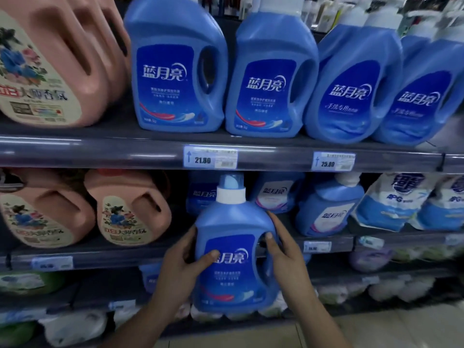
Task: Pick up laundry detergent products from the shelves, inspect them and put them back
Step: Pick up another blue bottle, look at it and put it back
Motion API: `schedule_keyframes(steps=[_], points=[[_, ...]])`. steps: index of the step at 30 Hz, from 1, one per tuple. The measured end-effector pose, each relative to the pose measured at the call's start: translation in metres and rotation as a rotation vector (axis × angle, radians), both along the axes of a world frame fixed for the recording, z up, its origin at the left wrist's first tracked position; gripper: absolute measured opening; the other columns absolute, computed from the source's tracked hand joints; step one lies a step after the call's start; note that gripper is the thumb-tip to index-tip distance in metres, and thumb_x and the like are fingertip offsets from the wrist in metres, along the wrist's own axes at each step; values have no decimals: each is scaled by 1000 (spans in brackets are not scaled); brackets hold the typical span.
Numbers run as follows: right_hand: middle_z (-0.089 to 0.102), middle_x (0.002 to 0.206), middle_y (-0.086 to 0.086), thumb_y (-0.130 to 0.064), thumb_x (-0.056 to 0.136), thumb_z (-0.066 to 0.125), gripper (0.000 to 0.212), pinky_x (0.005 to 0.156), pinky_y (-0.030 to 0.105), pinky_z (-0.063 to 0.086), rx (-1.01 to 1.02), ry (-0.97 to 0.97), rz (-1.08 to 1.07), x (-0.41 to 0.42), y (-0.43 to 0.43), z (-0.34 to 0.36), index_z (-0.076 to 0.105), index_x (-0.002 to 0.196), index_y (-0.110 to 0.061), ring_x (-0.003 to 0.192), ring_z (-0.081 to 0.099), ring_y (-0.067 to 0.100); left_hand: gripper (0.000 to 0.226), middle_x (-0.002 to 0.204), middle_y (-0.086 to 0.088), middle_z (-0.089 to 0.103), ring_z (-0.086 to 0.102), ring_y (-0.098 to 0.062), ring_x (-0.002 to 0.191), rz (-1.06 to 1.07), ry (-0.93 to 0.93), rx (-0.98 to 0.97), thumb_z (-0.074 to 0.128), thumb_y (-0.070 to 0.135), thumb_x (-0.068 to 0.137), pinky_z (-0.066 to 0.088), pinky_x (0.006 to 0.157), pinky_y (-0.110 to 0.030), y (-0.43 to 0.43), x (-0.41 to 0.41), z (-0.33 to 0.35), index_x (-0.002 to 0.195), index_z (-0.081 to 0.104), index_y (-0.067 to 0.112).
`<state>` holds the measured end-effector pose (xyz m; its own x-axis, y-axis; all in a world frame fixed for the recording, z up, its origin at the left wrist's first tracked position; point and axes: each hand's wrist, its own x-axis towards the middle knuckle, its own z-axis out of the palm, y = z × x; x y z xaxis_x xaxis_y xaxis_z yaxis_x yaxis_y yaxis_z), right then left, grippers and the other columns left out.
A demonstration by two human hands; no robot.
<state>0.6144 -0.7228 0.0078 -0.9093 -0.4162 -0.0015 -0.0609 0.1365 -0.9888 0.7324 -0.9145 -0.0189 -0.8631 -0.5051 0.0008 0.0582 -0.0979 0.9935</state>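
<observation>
Left hand [179, 268]: curled round the left flank of the blue detergent bottle [231, 229], thumb laid across the front label [229, 275]. Firm grip.

Right hand [285, 259]: wrapped on the bottle's right side at the moulded handle, thumb tip at the handle opening, fingers passing behind. Also gripping.

The bottle is held upright between both hands, clear of the shelving and in front of the lower rows. Its body is blue, with a white collar [230, 194] under a pale blue cap. The dark blue label carries white characters and a red swoosh near the base.

Left of the left hand, pink jugs [125, 212] stand on a grey shelf [100, 254]. Above both hands, larger blue bottles [175, 71] line the upper shelf, with price tags [210, 158] on its rail. Right of the right hand are a smaller blue bottle [326, 209] and blue-and-white refill pouches [386, 202]. Pale floor tile [401, 327] shows below the right forearm.
</observation>
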Motion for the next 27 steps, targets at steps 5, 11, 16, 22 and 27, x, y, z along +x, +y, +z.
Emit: schedule_keyframes(steps=[5, 11, 16, 22, 27], points=[[51, 158, -13, -19, 109, 51, 47, 119, 31, 45, -14, 88, 92, -53, -18, -1, 48, 139, -56, 144, 49, 4, 66, 130, 0, 74, 71, -21, 118, 53, 39, -117, 82, 15, 82, 59, 98, -42, -24, -50, -10, 143, 59, 26], [52, 158, 3, -10, 108, 52, 47, 122, 40, 42, -28, 114, 129, -101, -42, -13, 49, 151, -28, 143, 51, 11, 75, 134, -1, 72, 69, -19, 121, 129, 55, -110, 87, 17, 75, 59, 97, -34, -47, -85, -15, 144, 58, 18], [58, 151, 14, 4, 104, 54, 45, 123, 54, 38, -42, 103, 148, -124, -60, -30, 54, 142, -22, 142, 54, 31, 63, 136, -8, 70, 67, -24, 126, 146, 39, -121, 83, 1, 83, 56, 104, -45, -58, -97, -32, 141, 58, 8], [54, 154, 12, 2, 104, 56, 49, 122, 55, 39, 37, 147, 178, -132, -57, -44, 49, 151, -11, 143, 51, 30, 66, 140, -10, 67, 65, -22, 128, 147, 7, -173, 77, -3, 88, 57, 103, -39, -55, -99, -39, 148, 51, 6], [64, 138, 6, 1, 103, 60, 38, 100, 15, 49, -114, 75, -76, -103, -50, -29, 60, 134, -20, 115, 65, -5, 64, 143, -5, 64, 60, -17, 132, 177, -51, -242, 77, 0, 90, 52, 108, -32, -51, -87, -25, 148, 50, 7]])
